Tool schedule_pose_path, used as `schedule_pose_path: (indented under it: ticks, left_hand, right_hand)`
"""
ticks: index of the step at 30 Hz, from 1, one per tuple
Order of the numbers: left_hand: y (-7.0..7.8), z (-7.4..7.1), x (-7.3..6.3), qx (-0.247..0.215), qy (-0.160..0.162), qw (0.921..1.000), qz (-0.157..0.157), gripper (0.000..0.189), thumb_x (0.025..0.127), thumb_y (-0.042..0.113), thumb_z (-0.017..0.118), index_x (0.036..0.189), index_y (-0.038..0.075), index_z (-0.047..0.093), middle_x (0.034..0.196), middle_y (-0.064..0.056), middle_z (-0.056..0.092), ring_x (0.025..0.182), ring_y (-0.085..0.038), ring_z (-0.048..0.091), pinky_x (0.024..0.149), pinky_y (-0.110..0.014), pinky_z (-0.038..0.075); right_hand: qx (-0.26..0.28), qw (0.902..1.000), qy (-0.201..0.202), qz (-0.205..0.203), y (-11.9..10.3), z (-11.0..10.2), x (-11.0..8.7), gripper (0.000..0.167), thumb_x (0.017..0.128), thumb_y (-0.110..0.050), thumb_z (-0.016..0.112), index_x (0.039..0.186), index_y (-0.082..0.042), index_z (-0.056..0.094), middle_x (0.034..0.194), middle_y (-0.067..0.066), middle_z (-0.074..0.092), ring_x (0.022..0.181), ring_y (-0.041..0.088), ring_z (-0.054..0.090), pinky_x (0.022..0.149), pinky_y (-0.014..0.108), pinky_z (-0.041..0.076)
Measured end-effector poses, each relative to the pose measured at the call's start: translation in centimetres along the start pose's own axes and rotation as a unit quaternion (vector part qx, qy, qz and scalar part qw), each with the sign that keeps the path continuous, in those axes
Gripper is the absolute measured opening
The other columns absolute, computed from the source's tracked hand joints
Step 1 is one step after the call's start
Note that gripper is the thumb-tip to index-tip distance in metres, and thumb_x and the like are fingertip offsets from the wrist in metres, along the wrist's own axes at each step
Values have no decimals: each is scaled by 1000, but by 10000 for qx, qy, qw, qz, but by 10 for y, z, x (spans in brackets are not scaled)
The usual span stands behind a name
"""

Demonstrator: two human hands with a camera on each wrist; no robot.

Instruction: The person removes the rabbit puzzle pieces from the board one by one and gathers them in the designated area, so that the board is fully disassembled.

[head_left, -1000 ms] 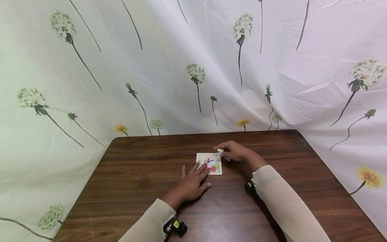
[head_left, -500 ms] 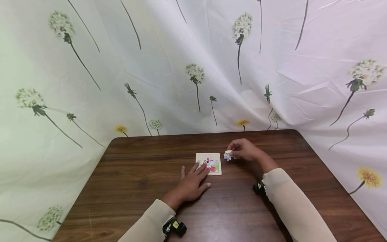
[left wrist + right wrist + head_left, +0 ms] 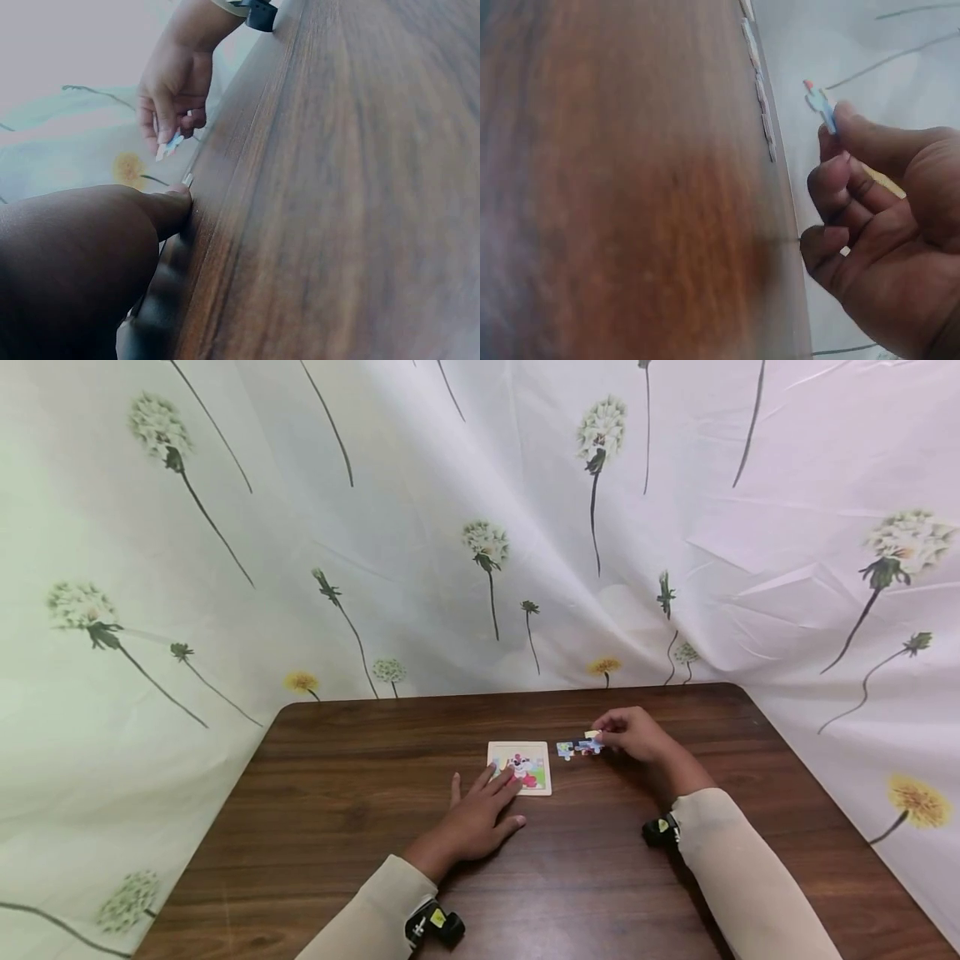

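A small square jigsaw puzzle (image 3: 519, 749) with a pale frame and a cartoon character in pink lies on the brown table. My left hand (image 3: 476, 818) rests on its lower left part with fingers spread and straight, covering some of the picture. My right hand (image 3: 636, 735) is to the right of the puzzle and pinches a blue and yellow puzzle piece (image 3: 821, 107) between thumb and finger. In the right wrist view this piece is held up off the table. Loose puzzle pieces (image 3: 566, 750) lie in a row beside the frame, partly overlapped by the held one.
The wooden table (image 3: 360, 760) ends at a far edge just beyond the puzzle. Behind it hangs a white curtain (image 3: 420, 527) printed with dandelions. Each wrist wears a strapped black camera (image 3: 447, 928).
My right hand has moved right, away from the puzzle's upper right corner, still pinching the piece. The loose pieces beside the frame now show more. My left hand has stayed put.
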State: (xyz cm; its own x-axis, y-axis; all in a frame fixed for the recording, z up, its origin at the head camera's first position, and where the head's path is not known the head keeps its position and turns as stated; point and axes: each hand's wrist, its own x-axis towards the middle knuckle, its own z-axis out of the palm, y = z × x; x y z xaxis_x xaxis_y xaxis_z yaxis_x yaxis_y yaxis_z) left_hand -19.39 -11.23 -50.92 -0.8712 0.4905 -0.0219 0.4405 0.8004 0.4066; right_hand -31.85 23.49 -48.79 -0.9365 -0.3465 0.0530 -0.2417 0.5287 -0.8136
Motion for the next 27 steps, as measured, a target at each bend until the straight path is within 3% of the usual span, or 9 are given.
schedule_pose_path:
  ticks: [18, 27]
  left_hand:
    - [2, -2, 0, 22, -10, 10000, 0, 66, 112, 53, 55, 170, 23, 43, 182, -1, 32, 172, -33, 19, 127, -84, 3]
    - [1, 0, 0, 27, -33, 10000, -61, 67, 112, 54, 55, 170, 24, 43, 182, 1, 31, 172, -31, 18, 128, -82, 1]
  right_hand:
    - [6, 9972, 365, 650, 14, -6, -10, 14, 106, -3, 69, 114, 6, 76, 97, 11, 73, 78, 16, 62, 67, 31, 54]
    - [-511, 9966, 448, 468, 19, -5, -10, 11, 103, -6, 73, 107, 4, 77, 94, 11, 74, 81, 15, 63, 73, 29, 52]
